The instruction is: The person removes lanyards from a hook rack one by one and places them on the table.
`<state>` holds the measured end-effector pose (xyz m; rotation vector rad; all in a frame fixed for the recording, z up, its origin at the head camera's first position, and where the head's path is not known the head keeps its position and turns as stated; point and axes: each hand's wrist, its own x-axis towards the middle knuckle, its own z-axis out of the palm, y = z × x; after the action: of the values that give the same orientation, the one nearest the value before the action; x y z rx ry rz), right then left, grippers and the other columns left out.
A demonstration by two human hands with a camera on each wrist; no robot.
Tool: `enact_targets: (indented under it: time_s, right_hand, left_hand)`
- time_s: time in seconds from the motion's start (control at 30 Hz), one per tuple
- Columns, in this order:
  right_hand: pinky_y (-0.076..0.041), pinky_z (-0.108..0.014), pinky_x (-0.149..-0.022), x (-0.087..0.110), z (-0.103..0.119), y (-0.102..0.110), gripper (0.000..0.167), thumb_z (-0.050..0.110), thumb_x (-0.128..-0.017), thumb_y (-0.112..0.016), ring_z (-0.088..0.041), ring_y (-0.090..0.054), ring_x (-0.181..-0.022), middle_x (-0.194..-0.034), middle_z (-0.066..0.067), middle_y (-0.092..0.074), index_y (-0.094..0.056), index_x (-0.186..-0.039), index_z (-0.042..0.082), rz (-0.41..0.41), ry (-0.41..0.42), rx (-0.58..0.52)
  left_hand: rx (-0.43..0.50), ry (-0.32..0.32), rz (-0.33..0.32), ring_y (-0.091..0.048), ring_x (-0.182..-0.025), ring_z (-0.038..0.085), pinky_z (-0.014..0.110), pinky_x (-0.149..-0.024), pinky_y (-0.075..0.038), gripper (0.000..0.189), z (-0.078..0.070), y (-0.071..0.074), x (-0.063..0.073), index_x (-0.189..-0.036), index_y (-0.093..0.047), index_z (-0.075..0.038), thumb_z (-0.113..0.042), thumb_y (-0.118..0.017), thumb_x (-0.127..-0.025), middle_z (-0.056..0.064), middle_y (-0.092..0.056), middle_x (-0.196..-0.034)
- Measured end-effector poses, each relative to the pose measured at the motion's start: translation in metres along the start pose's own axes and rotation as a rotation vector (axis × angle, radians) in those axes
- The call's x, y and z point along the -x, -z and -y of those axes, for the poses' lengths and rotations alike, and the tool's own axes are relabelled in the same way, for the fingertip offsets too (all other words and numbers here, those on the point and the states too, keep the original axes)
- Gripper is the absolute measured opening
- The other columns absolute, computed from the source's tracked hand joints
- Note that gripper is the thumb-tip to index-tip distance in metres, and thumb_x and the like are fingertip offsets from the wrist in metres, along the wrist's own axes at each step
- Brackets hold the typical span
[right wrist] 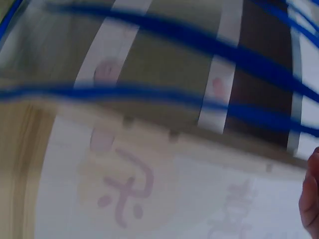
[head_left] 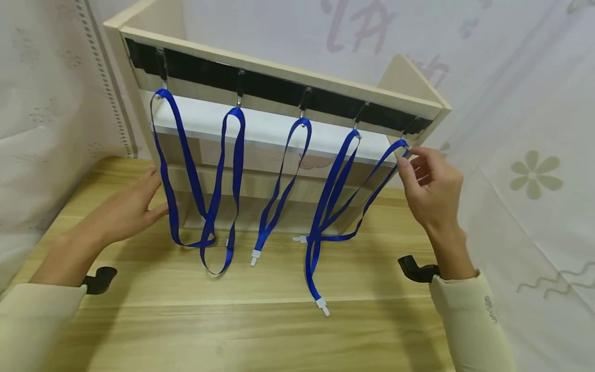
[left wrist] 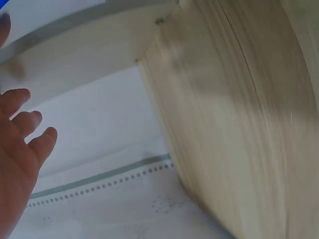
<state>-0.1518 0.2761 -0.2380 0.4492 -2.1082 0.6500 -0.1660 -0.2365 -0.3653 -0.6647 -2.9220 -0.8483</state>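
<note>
My right hand [head_left: 434,188] is at the right end of a wooden shelf unit [head_left: 279,68], thumb and forefinger pinching the rightmost blue lanyard [head_left: 335,238] just under its metal hook. Its white clip [head_left: 300,239] lies on the table. To its left hang more blue lanyards, one [head_left: 322,206] crossing it, another [head_left: 279,196] in the middle. At the far left, two loops [head_left: 183,142] overlap near the tabletop. My left hand [head_left: 125,206] rests with extended fingers against the unit's left side; in the left wrist view those fingers [left wrist: 42,144] appear beside the wood.
A black strip [head_left: 200,67] with several metal hooks runs along the unit's upper front edge. Below it sits a white shelf board [head_left: 274,126]. The unit stands on a wood-grain table [head_left: 209,320], with patterned white cloth [head_left: 534,129] behind and at both sides.
</note>
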Motion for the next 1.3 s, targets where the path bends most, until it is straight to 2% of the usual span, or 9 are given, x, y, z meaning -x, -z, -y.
enact_targets:
  time_s: [0.13, 0.23, 0.3, 0.47, 0.63, 0.73, 0.9, 1.1, 1.3]
  right_hand:
    - [-0.035, -0.007, -0.052, -0.004, 0.01, -0.009, 0.03, 0.025, -0.09, -0.07, 0.008, -0.042, -0.055, -0.064, -0.016, -0.063, -0.068, -0.092, -0.005, 0.014, -0.029, 0.014]
    - [-0.031, -0.012, -0.049, -0.007, 0.016, -0.015, 0.031, 0.027, -0.089, -0.072, 0.003, -0.04, -0.051, -0.06, -0.013, -0.06, -0.068, -0.084, -0.003, -0.02, -0.079, -0.007]
    - [-0.031, -0.013, -0.047, -0.01, 0.021, -0.017, 0.03, 0.026, -0.089, -0.072, 0.002, -0.041, -0.049, -0.059, -0.013, -0.06, -0.07, -0.082, -0.003, -0.053, -0.119, -0.023]
    - [-0.029, -0.013, -0.046, -0.015, 0.03, -0.017, 0.026, 0.02, -0.09, -0.07, 0.002, -0.04, -0.045, -0.054, -0.011, -0.059, -0.073, -0.078, -0.003, -0.099, -0.179, 0.009]
    - [-0.024, -0.013, -0.044, -0.011, 0.035, -0.001, 0.022, 0.007, -0.091, -0.066, 0.002, -0.035, -0.045, -0.053, -0.009, -0.055, -0.068, -0.073, -0.005, -0.002, -0.149, 0.06]
    - [-0.028, -0.011, -0.042, -0.01, 0.039, 0.01, 0.02, 0.006, -0.092, -0.065, 0.003, -0.039, -0.044, -0.055, -0.009, -0.058, -0.07, -0.077, -0.006, 0.036, -0.141, 0.026]
    - [-0.034, -0.009, -0.041, -0.015, 0.037, 0.029, 0.016, 0.004, -0.09, -0.067, 0.004, -0.043, -0.04, -0.06, 0.012, -0.061, -0.071, -0.082, -0.009, -0.011, -0.179, -0.092]
    - [-0.029, -0.013, -0.037, -0.019, 0.013, 0.054, 0.015, 0.004, -0.089, -0.067, 0.0, -0.04, -0.034, -0.057, 0.015, -0.058, -0.068, -0.076, -0.004, -0.066, -0.284, -0.128]
    - [-0.039, -0.012, -0.038, -0.018, -0.033, 0.063, 0.011, 0.008, -0.091, -0.067, -0.002, -0.045, -0.033, -0.057, 0.014, -0.06, -0.069, -0.081, 0.004, 0.015, -0.406, -0.075]
  left_hand:
    - [0.001, 0.041, -0.06, -0.042, -0.128, 0.06, 0.073, -0.095, -0.038, 0.066, -0.005, -0.005, -0.007, -0.156, -0.024, -0.018, -0.031, -0.058, -0.101, 0.032, -0.039, -0.15]
    - [-0.005, 0.055, -0.129, -0.059, -0.106, 0.059, 0.067, -0.08, -0.046, 0.04, -0.008, -0.013, -0.011, -0.135, -0.045, -0.008, -0.028, -0.056, -0.102, 0.031, -0.062, -0.125]
    - [0.007, 0.049, -0.181, -0.063, -0.097, 0.055, 0.063, -0.076, -0.047, 0.026, -0.01, -0.021, -0.013, -0.119, -0.049, -0.004, -0.021, -0.057, -0.101, 0.03, -0.067, -0.109]
    - [0.03, 0.085, -0.255, -0.062, -0.091, 0.057, 0.062, -0.073, -0.046, 0.016, -0.016, -0.034, -0.015, -0.106, -0.046, -0.001, -0.014, -0.055, -0.101, 0.034, -0.065, -0.105]
    - [0.05, 0.147, -0.26, -0.056, -0.103, 0.061, 0.066, -0.081, -0.045, 0.016, -0.02, -0.038, -0.015, -0.1, -0.047, -0.001, -0.015, -0.053, -0.101, 0.039, -0.062, -0.114]
    - [0.074, 0.179, -0.253, -0.052, -0.112, 0.062, 0.067, -0.087, -0.043, 0.018, -0.02, -0.037, -0.014, -0.1, -0.047, 0.0, -0.018, -0.051, -0.102, 0.041, -0.058, -0.121]
    - [0.095, 0.204, -0.235, -0.049, -0.116, 0.062, 0.068, -0.09, -0.042, 0.024, -0.018, -0.034, -0.013, -0.105, -0.047, 0.0, -0.024, -0.048, -0.104, 0.041, -0.054, -0.127]
    - [0.09, 0.211, -0.21, -0.048, -0.114, 0.063, 0.068, -0.089, -0.041, 0.025, -0.017, -0.035, -0.014, -0.108, -0.048, 0.001, -0.023, -0.047, -0.104, 0.041, -0.053, -0.128]
    - [0.096, 0.214, -0.2, -0.046, -0.115, 0.064, 0.069, -0.089, -0.04, 0.026, -0.016, -0.036, -0.015, -0.111, -0.047, 0.001, -0.023, -0.046, -0.104, 0.041, -0.052, -0.128]
